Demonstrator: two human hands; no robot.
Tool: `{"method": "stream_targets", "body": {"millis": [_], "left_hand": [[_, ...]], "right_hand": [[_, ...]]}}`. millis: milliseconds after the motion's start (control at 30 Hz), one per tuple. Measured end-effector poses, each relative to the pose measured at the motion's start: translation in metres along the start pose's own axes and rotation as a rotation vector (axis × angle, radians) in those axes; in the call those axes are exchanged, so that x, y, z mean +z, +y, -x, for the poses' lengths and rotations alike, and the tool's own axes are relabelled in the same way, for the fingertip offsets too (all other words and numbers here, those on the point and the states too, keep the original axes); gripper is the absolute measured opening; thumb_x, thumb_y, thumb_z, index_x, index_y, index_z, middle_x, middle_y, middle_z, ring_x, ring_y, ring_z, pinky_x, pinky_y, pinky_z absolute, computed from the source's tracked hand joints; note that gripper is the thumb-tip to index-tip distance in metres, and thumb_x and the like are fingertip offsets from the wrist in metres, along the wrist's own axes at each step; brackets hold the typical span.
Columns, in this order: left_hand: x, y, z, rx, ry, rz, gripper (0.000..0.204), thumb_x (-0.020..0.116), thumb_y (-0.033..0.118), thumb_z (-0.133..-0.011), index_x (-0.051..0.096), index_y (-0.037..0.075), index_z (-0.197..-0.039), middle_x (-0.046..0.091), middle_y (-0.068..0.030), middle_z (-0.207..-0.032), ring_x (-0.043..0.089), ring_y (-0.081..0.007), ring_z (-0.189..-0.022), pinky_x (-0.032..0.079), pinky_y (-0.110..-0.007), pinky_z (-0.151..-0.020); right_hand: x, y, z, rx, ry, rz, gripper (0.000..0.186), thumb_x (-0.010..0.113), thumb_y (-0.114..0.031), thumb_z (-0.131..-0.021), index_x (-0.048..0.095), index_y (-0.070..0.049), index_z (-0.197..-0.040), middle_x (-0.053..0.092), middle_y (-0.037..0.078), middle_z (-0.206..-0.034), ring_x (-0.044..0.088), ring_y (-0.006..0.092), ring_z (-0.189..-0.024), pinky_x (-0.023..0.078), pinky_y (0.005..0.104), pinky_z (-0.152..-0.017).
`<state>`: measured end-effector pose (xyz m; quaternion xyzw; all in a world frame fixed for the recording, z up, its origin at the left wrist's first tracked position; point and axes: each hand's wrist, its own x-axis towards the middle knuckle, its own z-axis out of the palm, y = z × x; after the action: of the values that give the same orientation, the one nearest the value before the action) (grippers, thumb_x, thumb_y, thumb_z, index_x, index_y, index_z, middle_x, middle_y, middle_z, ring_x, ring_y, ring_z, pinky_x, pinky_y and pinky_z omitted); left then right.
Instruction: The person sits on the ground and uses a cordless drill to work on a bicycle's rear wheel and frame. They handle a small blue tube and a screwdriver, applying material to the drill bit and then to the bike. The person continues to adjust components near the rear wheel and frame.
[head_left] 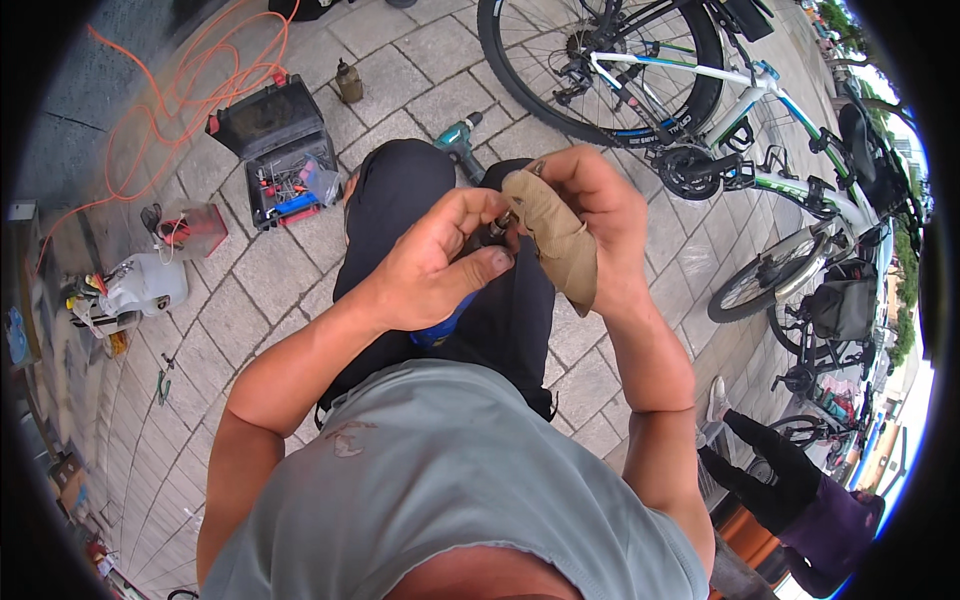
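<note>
Both of my hands come together above my knees. My left hand (445, 255) is closed, its thumb and fingers pinching a small dark metal part (495, 230). The part is mostly hidden by the fingers, so its kind cannot be made out. My right hand (605, 215) is closed with its fingers curled. A tan cloth (555, 235) runs along its thumb side down to the wrist, its upper end touching the metal part. Whether it is held or wrapped round the thumb, I cannot tell. Below the hands, something blue (437, 330) shows between my thighs.
A teal-and-black cordless drill (458, 138) lies beyond my knees. To the left stand an open black toolbox (285, 165), an orange hose (150, 150) and a white jug (150, 285). A small brown bottle (349, 80) stands ahead. Bicycles (740, 110) and a person (800, 500) are on the right.
</note>
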<state>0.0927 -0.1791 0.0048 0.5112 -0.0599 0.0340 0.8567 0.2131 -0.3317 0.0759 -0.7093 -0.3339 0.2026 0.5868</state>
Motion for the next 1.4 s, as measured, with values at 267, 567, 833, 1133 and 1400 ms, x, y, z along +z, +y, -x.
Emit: {"method": "stream_targets", "body": {"millis": [267, 567, 833, 1133, 1400], "left_hand": [[-0.002, -0.003, 0.000, -0.051, 0.017, -0.063, 0.037, 0.064, 0.017, -0.106, 0.047, 0.001, -0.135, 0.060, -0.0075, -0.119, 0.061, -0.0149, -0.107, 0.052, -0.032, -0.095], [0.000, -0.005, -0.010, -0.035, 0.089, 0.136, 0.019, 0.056, 0.008, -0.108, 0.054, 0.001, -0.126, 0.067, -0.0080, -0.107, 0.064, -0.0120, -0.093, 0.054, -0.029, -0.081], [0.007, -0.008, -0.004, -0.071, 0.211, -0.073, 0.013, 0.056, -0.002, -0.102, 0.054, -0.001, -0.115, 0.065, -0.0055, -0.099, 0.064, -0.0099, -0.083, 0.054, -0.026, -0.075], [0.008, -0.017, 0.003, 0.012, 0.161, -0.102, 0.013, 0.053, 0.002, -0.105, 0.049, 0.000, -0.117, 0.066, -0.0133, -0.102, 0.064, -0.0137, -0.084, 0.054, -0.029, -0.077], [0.014, -0.010, 0.023, 0.041, 0.139, -0.056, 0.021, 0.061, 0.000, -0.099, 0.050, -0.001, -0.117, 0.065, -0.0112, -0.103, 0.063, -0.0126, -0.090, 0.053, -0.029, -0.083]], "right_hand": [[-0.008, 0.011, 0.000, 0.013, -0.046, -0.045, 0.017, 0.074, -0.011, -0.098, 0.064, 0.001, -0.105, 0.070, 0.006, -0.092, 0.067, 0.0094, -0.077, 0.055, 0.0257, -0.067], [-0.003, -0.005, -0.001, 0.062, -0.136, 0.017, 0.012, 0.067, -0.008, -0.102, 0.062, 0.002, -0.099, 0.068, 0.007, -0.083, 0.070, 0.0106, -0.072, 0.054, 0.0267, -0.062], [-0.003, -0.008, -0.008, -0.051, 0.067, 0.122, 0.018, 0.071, -0.011, -0.100, 0.060, -0.002, -0.090, 0.062, 0.001, -0.079, 0.055, 0.0058, -0.070, 0.046, 0.0235, -0.061], [-0.021, 0.003, -0.007, -0.163, 0.006, 0.194, 0.017, 0.074, -0.010, -0.096, 0.060, -0.002, -0.092, 0.065, 0.002, -0.091, 0.053, 0.0062, -0.079, 0.046, 0.0235, -0.068], [-0.011, 0.009, 0.011, -0.175, 0.047, 0.056, 0.019, 0.076, -0.011, -0.092, 0.060, -0.001, -0.097, 0.068, 0.007, -0.095, 0.060, 0.0100, -0.078, 0.051, 0.0270, -0.069]]}}
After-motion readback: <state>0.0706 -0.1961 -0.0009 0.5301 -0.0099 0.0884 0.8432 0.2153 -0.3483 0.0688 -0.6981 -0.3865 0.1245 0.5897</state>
